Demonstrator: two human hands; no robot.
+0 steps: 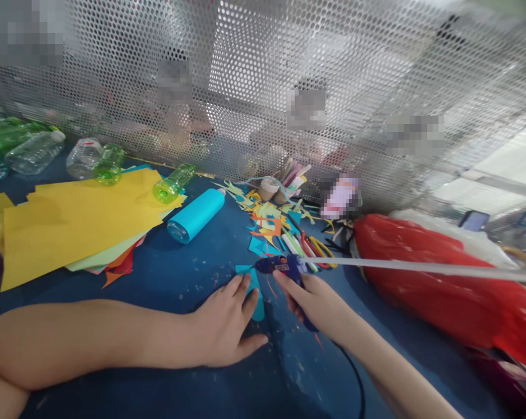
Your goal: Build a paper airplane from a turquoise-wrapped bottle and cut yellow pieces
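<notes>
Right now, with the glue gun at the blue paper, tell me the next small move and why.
Probably draw the glue gun slightly along the blue paper: its tip is at the paper's far end, the right hand grips the gun, and the left hand rests partly on the paper, seemingly steadying it.

- This is a craft workspace.
- Coloured paper scraps [269, 226] litter a blue table [219, 244].
- Yellow sheets [84, 212] and plastic bottles [35, 153] lie on it.
- A glue gun [283, 265] is held over it.
- A perforated metal screen [249, 64] runs behind.
</notes>
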